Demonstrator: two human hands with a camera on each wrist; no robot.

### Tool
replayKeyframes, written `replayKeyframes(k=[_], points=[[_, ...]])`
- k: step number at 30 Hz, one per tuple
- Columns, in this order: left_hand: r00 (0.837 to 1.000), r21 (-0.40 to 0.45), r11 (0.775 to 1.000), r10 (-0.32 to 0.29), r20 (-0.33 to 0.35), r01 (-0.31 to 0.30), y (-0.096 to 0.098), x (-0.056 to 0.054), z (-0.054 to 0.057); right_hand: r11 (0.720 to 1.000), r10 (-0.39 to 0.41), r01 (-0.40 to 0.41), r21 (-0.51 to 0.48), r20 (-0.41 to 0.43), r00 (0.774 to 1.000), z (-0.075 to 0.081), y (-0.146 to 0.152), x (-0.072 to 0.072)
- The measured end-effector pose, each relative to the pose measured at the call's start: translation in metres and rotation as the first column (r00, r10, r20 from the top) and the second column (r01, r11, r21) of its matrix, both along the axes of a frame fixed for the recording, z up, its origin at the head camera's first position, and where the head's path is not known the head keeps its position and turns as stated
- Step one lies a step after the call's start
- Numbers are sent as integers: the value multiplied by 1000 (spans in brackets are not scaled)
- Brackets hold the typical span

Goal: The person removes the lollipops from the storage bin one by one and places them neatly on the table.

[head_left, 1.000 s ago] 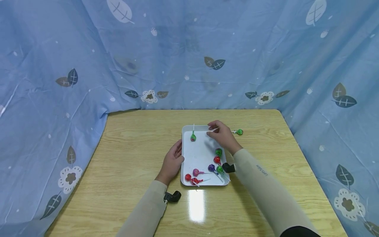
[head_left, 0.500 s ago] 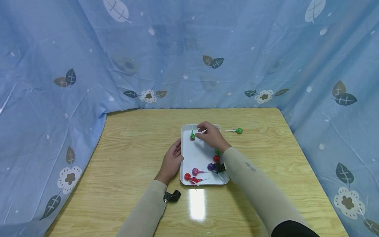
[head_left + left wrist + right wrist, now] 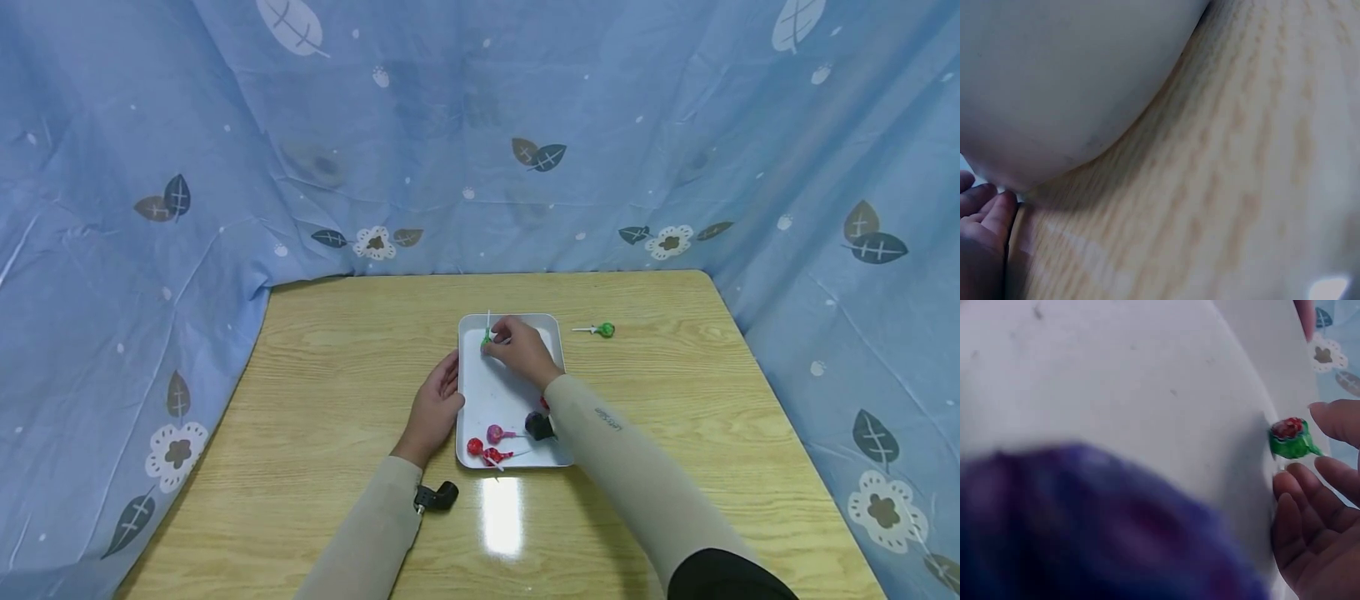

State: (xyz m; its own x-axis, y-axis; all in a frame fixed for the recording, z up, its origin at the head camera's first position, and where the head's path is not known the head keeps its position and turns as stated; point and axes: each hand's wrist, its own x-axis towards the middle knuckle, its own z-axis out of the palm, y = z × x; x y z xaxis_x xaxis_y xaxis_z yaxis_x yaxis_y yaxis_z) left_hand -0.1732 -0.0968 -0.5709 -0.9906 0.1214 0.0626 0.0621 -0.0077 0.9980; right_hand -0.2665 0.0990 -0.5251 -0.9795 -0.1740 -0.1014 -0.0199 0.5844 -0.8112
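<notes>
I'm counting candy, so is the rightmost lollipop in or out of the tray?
Out: the green lollipop lies on the table, visibly apart from the tray.

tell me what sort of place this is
Likely an indoor recording corner: a blue leaf-print curtain hangs behind and beside a wood-grain table, and a black wrist camera is worn at the left sleeve.
</notes>
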Motion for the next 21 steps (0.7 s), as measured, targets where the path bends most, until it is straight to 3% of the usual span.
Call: replayKeyframes(k=[11, 21], points=[[1000, -4, 1000, 1, -6, -1, 1, -1, 0, 998, 0, 2, 60, -32, 999, -8, -9, -2], [1000, 11, 1000, -6, -10, 6, 1, 0, 1, 997, 19, -17, 72, -38, 999, -4, -7, 0]])
